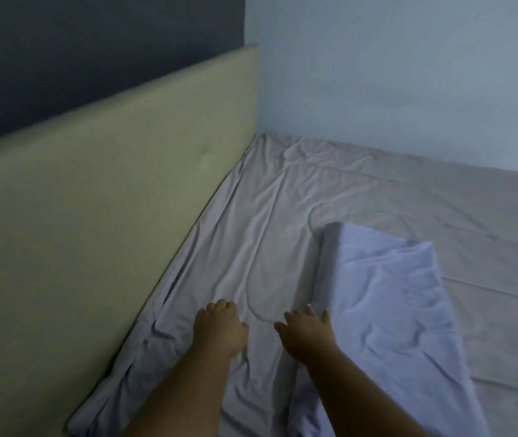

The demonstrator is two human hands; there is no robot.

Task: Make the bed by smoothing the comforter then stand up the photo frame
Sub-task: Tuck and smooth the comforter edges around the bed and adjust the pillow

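A pale lilac comforter [282,216] covers the bed, wrinkled near the headboard. A strip of it [387,298] is folded back over itself, showing a lighter blue-white underside, running from the middle toward the lower right. My left hand [219,326] lies on the wrinkled fabric with its fingers curled down into it. My right hand [308,331] rests flat with fingers spread, its fingertips at the left edge of the folded strip. No photo frame is in view.
A beige padded headboard [109,216] runs along the left side of the bed. A dark wall sits above it and a light blue wall [409,74] borders the far side of the mattress.
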